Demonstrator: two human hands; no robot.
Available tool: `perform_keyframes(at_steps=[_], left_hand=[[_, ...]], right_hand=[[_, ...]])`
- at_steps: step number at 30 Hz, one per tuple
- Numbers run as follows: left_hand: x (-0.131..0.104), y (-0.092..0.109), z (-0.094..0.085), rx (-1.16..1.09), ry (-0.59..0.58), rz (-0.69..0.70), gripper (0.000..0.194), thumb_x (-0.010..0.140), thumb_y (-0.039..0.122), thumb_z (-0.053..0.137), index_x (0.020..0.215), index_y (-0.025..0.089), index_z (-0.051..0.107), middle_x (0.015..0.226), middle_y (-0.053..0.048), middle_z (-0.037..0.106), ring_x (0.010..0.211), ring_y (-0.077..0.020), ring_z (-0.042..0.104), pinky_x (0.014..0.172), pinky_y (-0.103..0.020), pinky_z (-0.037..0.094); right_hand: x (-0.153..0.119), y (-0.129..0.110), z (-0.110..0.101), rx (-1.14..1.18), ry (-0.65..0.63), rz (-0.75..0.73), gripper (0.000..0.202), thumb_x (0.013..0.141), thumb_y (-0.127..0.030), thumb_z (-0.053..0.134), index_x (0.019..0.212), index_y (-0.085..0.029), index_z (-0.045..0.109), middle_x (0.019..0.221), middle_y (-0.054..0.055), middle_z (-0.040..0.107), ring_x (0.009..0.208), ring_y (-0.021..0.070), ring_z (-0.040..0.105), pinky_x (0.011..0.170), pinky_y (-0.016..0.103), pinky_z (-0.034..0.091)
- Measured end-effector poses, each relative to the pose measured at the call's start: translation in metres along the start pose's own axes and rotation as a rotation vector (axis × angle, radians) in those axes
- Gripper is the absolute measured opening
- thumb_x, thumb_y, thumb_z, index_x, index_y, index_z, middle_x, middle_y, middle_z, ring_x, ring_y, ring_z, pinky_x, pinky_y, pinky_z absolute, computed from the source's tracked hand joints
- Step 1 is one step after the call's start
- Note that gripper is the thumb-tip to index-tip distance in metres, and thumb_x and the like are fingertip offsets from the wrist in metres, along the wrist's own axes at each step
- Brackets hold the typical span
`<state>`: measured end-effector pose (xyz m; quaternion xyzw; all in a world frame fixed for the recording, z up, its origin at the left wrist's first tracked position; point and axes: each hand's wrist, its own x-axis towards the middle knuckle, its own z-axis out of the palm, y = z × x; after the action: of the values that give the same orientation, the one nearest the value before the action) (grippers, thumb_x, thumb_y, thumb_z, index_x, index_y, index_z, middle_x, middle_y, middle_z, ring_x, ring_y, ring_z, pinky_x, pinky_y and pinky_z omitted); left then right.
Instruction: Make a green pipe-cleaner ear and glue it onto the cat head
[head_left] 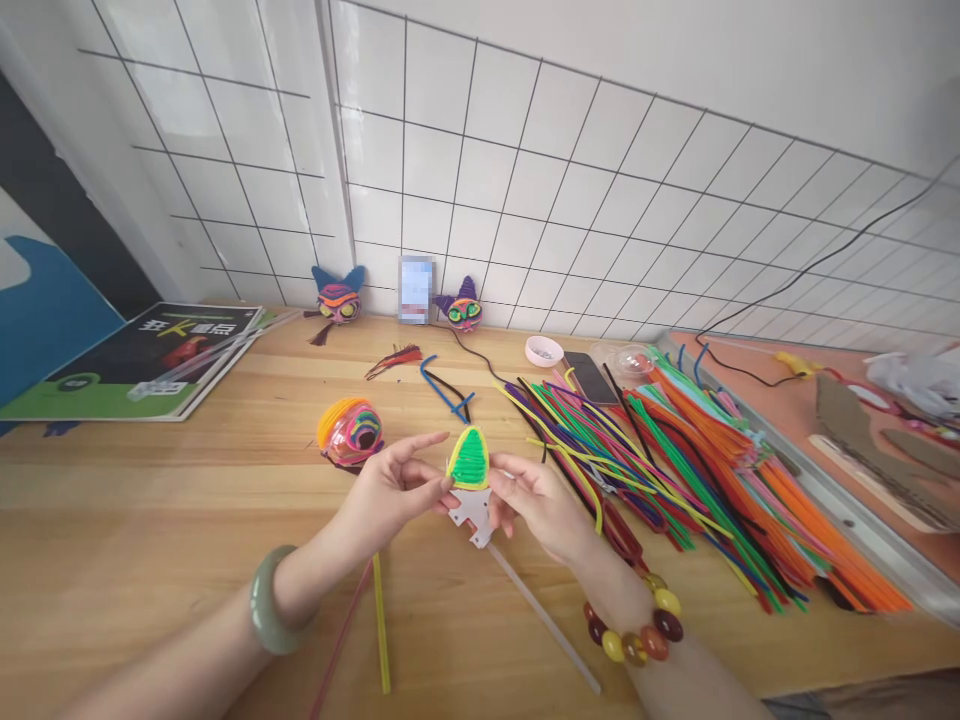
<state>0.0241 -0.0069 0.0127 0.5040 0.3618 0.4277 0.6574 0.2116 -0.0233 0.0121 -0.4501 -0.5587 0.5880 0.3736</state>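
Observation:
A green craft piece [469, 458], shaped like a pointed ear and edged in yellow pipe cleaner, is pinched between both hands. My left hand [397, 482] grips its left edge with thumb and fingers. On the opposite side, my right hand [538, 500] holds its right edge, fingers curled. Just below the piece, close to the fingertips, is a white notched card [474, 515]; whether the two are joined I cannot tell. A round ball [351, 433] wrapped in orange, pink and multicoloured pipe cleaners stands left of my left hand.
Many loose pipe cleaners [675, 470] cover the right side of the table. Two decorated animal heads [339, 297] and a phone [416, 290] stand against the tiled wall. A pink bowl [544, 350] sits near a dark phone [591, 378]. A translucent stick [546, 622] lies in front.

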Motion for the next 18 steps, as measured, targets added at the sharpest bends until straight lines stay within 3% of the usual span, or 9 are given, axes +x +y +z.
perform_keyframes(at_steps=[4, 7, 14, 16, 18], left_hand=[[-0.001, 0.001, 0.0, 0.023, -0.007, 0.012, 0.058, 0.067, 0.024, 0.068, 0.118, 0.01, 0.043, 0.064, -0.003, 0.07, 0.06, -0.0162, 0.066, 0.056, -0.024, 0.052], [-0.001, 0.006, -0.001, 0.02, 0.031, 0.008, 0.06, 0.066, 0.025, 0.068, 0.118, 0.01, 0.043, 0.064, -0.004, 0.071, 0.059, -0.017, 0.066, 0.057, -0.026, 0.052], [0.0, 0.012, -0.002, -0.027, 0.107, -0.005, 0.065, 0.061, 0.026, 0.072, 0.117, 0.007, 0.044, 0.059, -0.004, 0.07, 0.056, -0.0174, 0.066, 0.056, -0.026, 0.052], [0.001, 0.012, -0.003, -0.024, 0.107, -0.005, 0.064, 0.062, 0.024, 0.071, 0.117, 0.007, 0.044, 0.059, -0.004, 0.07, 0.056, -0.017, 0.066, 0.057, -0.026, 0.052], [0.001, 0.012, -0.003, -0.023, 0.103, -0.003, 0.062, 0.064, 0.023, 0.07, 0.118, 0.008, 0.043, 0.06, -0.004, 0.07, 0.056, -0.0162, 0.065, 0.057, -0.025, 0.052]], right_hand=[[-0.004, -0.002, 0.0, -0.117, -0.11, 0.02, 0.035, 0.079, -0.045, 0.051, 0.07, -0.012, 0.06, 0.05, -0.001, 0.056, 0.039, 0.0069, 0.047, 0.038, 0.018, 0.034], [-0.006, -0.004, -0.009, -0.166, -0.06, 0.0, 0.035, 0.08, -0.044, 0.05, 0.065, -0.013, 0.059, 0.049, -0.002, 0.054, 0.038, 0.0058, 0.044, 0.039, 0.018, 0.033], [-0.002, -0.012, -0.052, 0.086, 0.467, -0.224, 0.033, 0.079, -0.039, 0.055, 0.055, -0.017, 0.046, 0.042, -0.007, 0.036, 0.036, 0.0049, 0.033, 0.035, 0.018, 0.026], [0.001, -0.012, -0.063, 0.105, 0.586, -0.267, 0.024, 0.075, -0.036, 0.061, 0.062, -0.017, 0.053, 0.047, -0.006, 0.043, 0.039, 0.0055, 0.04, 0.038, 0.018, 0.033], [0.003, -0.01, -0.069, 0.059, 0.639, -0.291, 0.021, 0.067, -0.029, 0.068, 0.083, -0.019, 0.06, 0.07, 0.0, 0.06, 0.057, 0.0096, 0.056, 0.051, 0.02, 0.045]])
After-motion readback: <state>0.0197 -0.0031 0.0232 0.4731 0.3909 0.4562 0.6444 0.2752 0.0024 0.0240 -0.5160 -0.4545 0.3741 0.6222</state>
